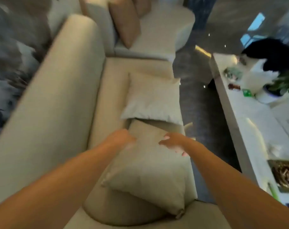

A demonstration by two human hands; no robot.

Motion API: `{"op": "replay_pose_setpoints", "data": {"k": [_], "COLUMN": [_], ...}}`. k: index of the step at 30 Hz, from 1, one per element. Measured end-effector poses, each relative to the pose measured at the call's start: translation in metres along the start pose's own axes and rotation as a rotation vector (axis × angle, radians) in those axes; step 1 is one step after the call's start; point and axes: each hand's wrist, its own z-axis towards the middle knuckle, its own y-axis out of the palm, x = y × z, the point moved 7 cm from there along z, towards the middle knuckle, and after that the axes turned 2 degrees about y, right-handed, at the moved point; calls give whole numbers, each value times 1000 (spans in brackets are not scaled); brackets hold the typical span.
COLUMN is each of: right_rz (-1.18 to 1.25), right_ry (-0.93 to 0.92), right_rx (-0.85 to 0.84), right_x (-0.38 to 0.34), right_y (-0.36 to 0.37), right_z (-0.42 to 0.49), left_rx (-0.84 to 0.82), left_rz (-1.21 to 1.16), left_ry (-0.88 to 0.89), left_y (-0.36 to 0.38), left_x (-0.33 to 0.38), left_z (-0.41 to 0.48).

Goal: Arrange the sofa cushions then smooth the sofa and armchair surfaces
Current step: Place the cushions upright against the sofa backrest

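Cream upholstery is filling most of the view: a long sofa (61, 100) is running away from the camera, its rounded backrest lying to the left and its seat to the right. Both bare arms are reaching forward over the seat. The left hand (122, 138) is curling into a loose fist at the far left edge of the nearest cushion (145, 169), a beige square one lying tilted across the seat; blur is hiding whether the fingers are actually pinching the fabric. The right hand (173, 142) is hovering over the same cushion's far right part with fingers spread and relaxed, gripping nothing. A second, paler cushion (152, 96) is lying flat on the seat just beyond, its near edge overlapping the first one's far corner. Further off, a tan cushion (124, 22) is leaning upright against the back of the adjoining sofa section (165, 30). To the right, across a strip of dark glossy floor (198, 96), a white marble coffee table (236, 129) is carrying a potted plant (285, 81) and small blurred items.
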Motion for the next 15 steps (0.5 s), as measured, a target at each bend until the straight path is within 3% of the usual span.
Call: {"op": "replay_pose_setpoints", "data": {"k": [6,8,10,12,15], "right_rz": [421,600,787,813,800], "right_ry": [442,543,590,604,624], "right_rx": [252,306,378,460,496], "right_x": [121,141,150,146,135], "right_y": [103,139,160,166,165], "right_z": [91,99,100,98,91], "left_rx": [32,23,-35,-55,39], "left_rz": [-159,-351,-570,-610,-635], "left_ry": [-91,-101,-119,-138,-210], "left_y": [116,125,130,128,117], "left_x": [-30,-44,-55,-61,-67], "left_z": [115,135,147,150,136]}}
